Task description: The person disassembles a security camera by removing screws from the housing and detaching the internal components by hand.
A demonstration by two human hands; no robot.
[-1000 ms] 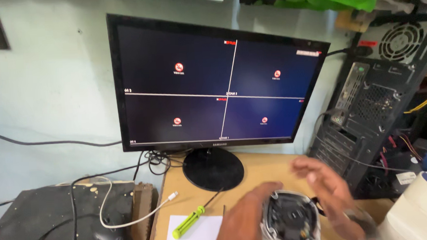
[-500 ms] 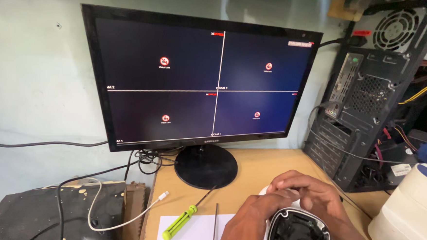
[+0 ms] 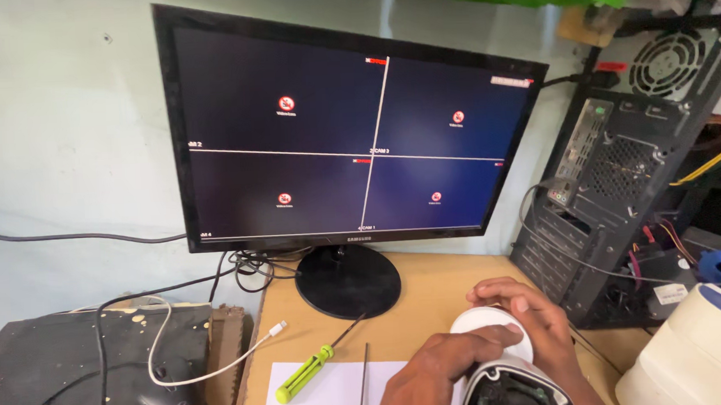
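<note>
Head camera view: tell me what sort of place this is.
Probably an electronics repair bench: an opened computer tower with bare wiring, a monitor split into four blank feeds, a screwdriver, and both hands on a white dome-shaped device.

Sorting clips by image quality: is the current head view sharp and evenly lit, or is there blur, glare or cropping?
Head view: sharp overall, soft even daylight, no harsh shadows; the monitor tilts with wide-angle lean, with only faint sheen on its dark screen; the left hand, right hand and white dome camera are cropped at the bottom edge.
</note>
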